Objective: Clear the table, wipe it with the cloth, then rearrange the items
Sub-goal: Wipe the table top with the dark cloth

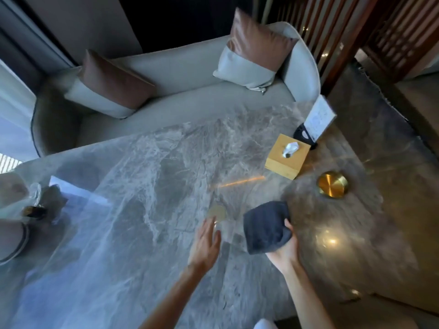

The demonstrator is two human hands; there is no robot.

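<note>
My right hand (286,249) grips a folded dark blue cloth (266,225), held just above the grey marble table (147,181). My left hand (205,243) is flat with fingers apart, beside a clear drinking glass (219,220) that stands right in front of its fingertips. Whether the fingers touch the glass I cannot tell, as the view is blurred. A wooden tissue box (287,156), a round brass dish (332,185) and a white card in a black stand (317,122) sit along the table's right side.
At the left edge are a glass vessel with a dark napkin (45,203) and a chair back (11,238). Behind the table stands a curved grey sofa (180,74) with two brown-and-grey cushions. A wooden slatted screen (356,32) rises at the back right.
</note>
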